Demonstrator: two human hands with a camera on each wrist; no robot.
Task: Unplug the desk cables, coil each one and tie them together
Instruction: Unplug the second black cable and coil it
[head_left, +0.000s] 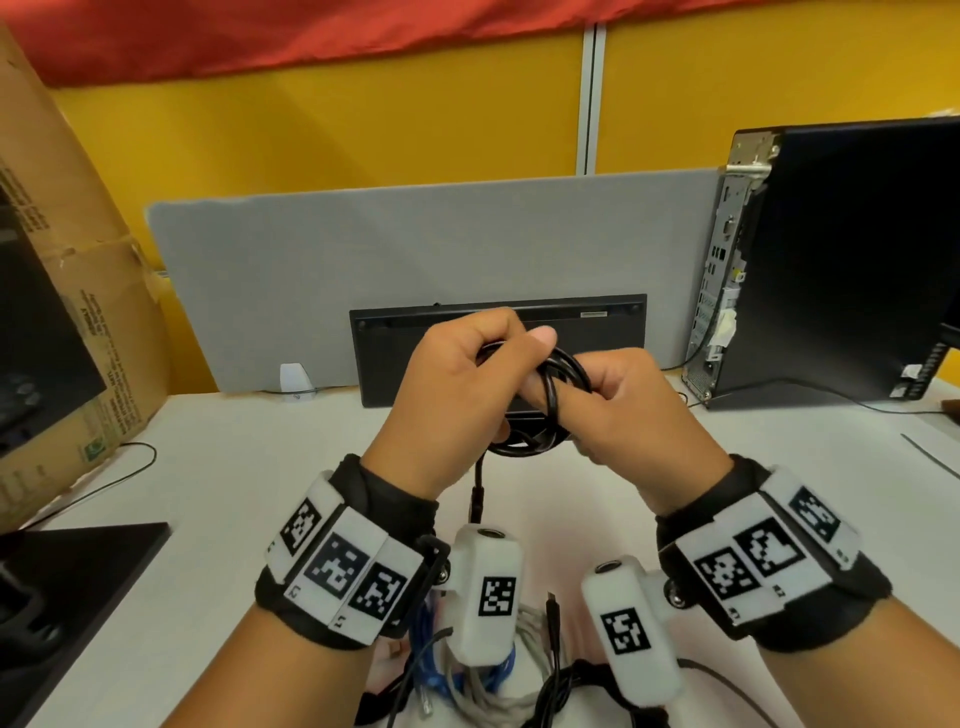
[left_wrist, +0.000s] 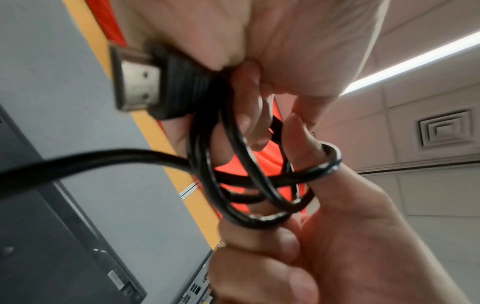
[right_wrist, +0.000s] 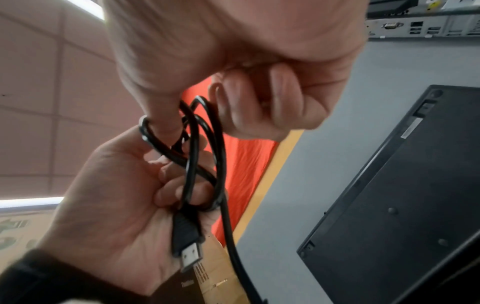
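Note:
A black HDMI cable is wound into a small coil and held above the white desk in front of me. My left hand grips the coil, and the cable's metal plug lies against its palm. My right hand has curled fingers, with one loop of the coil wrapped round its thumb. The cable's other end hangs down between my wrists. Near my body lies a bundle of blue, grey and black cables, partly hidden by the wrist cameras.
A black keyboard leans bottom-out against the grey partition. A computer tower stands at the right, ports facing me. A cardboard box and a black monitor base fill the left. A thin wire crosses the desk there.

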